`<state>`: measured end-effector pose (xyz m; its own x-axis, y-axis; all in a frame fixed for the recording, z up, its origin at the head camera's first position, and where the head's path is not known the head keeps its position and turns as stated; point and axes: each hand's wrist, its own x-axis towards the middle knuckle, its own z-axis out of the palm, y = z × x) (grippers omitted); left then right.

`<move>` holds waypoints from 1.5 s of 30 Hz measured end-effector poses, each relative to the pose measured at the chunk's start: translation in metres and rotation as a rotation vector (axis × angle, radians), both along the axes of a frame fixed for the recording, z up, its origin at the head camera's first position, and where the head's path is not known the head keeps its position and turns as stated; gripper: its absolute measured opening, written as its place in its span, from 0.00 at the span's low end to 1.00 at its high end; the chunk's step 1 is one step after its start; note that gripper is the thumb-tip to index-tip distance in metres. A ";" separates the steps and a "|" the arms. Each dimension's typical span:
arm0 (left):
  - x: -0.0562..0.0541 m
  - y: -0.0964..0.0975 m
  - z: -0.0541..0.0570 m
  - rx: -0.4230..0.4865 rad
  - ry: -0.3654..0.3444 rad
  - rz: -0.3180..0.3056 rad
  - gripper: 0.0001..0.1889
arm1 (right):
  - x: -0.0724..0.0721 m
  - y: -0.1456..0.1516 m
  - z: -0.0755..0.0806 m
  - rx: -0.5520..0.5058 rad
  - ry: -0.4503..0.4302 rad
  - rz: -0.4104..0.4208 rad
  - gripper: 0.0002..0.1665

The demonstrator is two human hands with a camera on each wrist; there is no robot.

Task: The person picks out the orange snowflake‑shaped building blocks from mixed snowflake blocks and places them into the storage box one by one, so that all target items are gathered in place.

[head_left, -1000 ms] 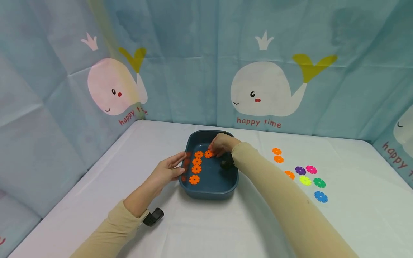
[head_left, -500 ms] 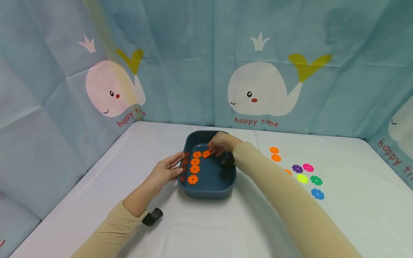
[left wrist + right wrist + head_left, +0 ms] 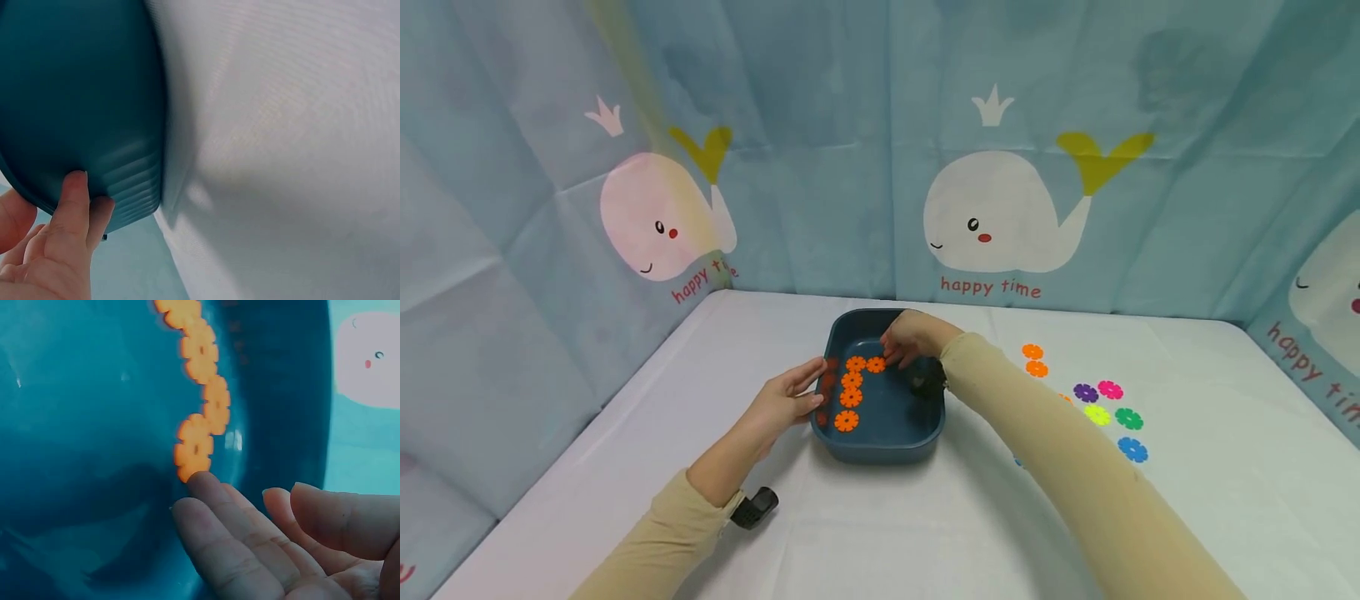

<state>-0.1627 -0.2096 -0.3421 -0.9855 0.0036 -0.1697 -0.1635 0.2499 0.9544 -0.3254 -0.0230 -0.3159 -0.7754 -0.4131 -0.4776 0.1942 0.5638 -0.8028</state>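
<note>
A dark blue plastic basin stands on the table. My left hand lies at its left side, and in the left wrist view extended fingers rest against the outer wall. Inside the basin, my right hand reaches down at the far end. Its extended fingertips touch an orange flower-shaped disc, with the thumb apart. That disc lies to the right of the top of a column of orange discs along the basin's left side. The lowest disc sits slightly apart from the others.
To the right lie two orange discs, with purple, pink, yellow, green and blue ones. The right sleeve partly covers other discs. A whale-print curtain stands behind the table.
My right fingers have moved the orange disc slightly left, up to the top of the column. My left hand stays at the basin's side. The head view has shifted slightly.
</note>
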 end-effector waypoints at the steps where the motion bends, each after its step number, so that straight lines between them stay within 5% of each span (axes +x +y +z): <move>1: 0.000 0.000 0.000 -0.007 -0.001 0.000 0.31 | 0.001 0.002 0.002 -0.010 -0.006 0.003 0.19; 14: -0.001 0.001 0.000 -0.036 -0.007 0.002 0.31 | 0.030 0.045 0.037 -0.016 0.080 0.113 0.20; 26: 0.001 -0.002 0.002 -0.011 -0.010 -0.073 0.32 | 0.055 0.100 0.040 -0.085 0.165 0.156 0.18; 37: -0.002 -0.017 -0.005 0.037 0.032 -0.204 0.34 | 0.070 0.152 0.024 -0.160 0.250 0.207 0.19; 45: -0.004 -0.017 -0.005 0.035 0.026 -0.208 0.34 | 0.077 0.179 0.006 -0.129 0.295 0.158 0.21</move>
